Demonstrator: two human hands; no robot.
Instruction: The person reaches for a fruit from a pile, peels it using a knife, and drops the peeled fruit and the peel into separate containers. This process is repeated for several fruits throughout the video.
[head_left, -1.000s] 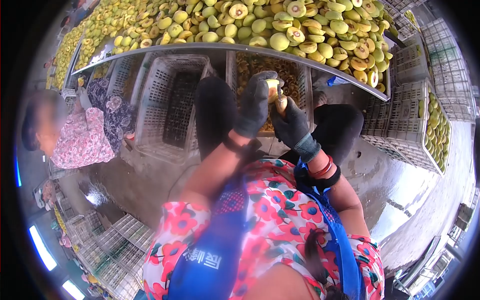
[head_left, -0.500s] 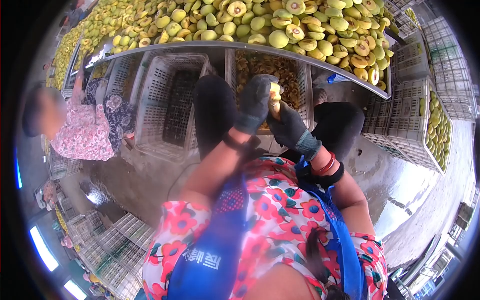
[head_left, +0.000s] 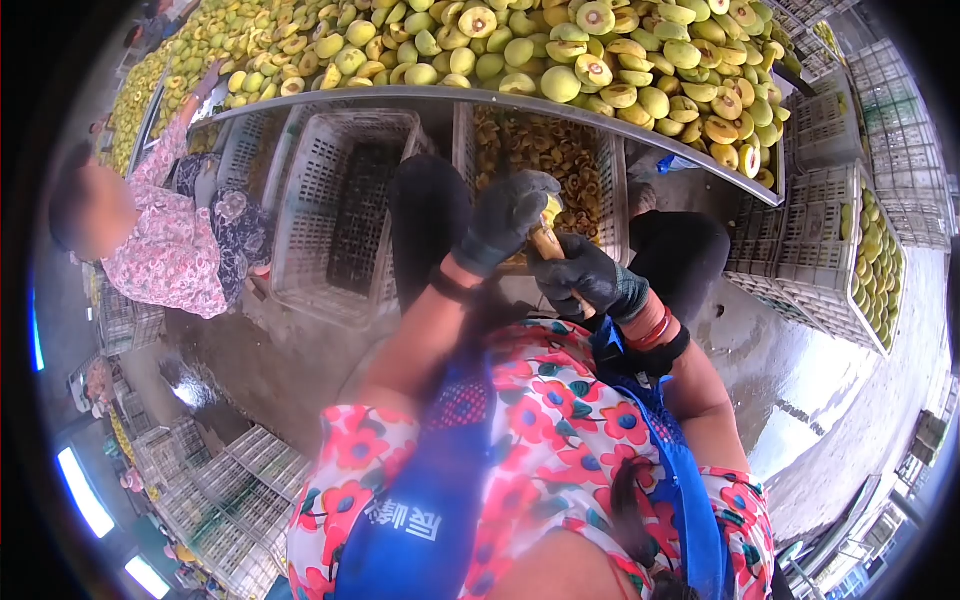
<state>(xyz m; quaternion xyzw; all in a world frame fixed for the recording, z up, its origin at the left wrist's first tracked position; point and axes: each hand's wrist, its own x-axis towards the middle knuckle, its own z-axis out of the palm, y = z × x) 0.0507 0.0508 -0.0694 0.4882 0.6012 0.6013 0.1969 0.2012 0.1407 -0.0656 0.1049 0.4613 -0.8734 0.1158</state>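
Observation:
My left hand point(head_left: 508, 218), in a dark grey glove, is closed on a pale yellow fruit half point(head_left: 551, 208), mostly hidden by the fingers. My right hand point(head_left: 582, 272), gloved alike, grips a wooden-handled tool point(head_left: 546, 241). One end of this tool meets the fruit and the other sticks out below the fist; its working tip is hidden. Both hands are close together above my lap. Beyond them, between my knees, stands a crate point(head_left: 614, 190) holding brown fruit scraps point(head_left: 548, 150).
A metal-edged table point(head_left: 420, 91) heaped with halved green-yellow fruit point(head_left: 590, 60) spans the front. A pale crate point(head_left: 290, 215) stands to the left, near a seated co-worker point(head_left: 165, 240). Stacked crates point(head_left: 800, 240) with fruit are at the right. The floor point(head_left: 790, 350) looks wet.
My right hand has turned and lowered slightly, showing more of the wooden handle. My left hand has dropped a little with the fruit. The co-worker's arm now reaches up toward the table.

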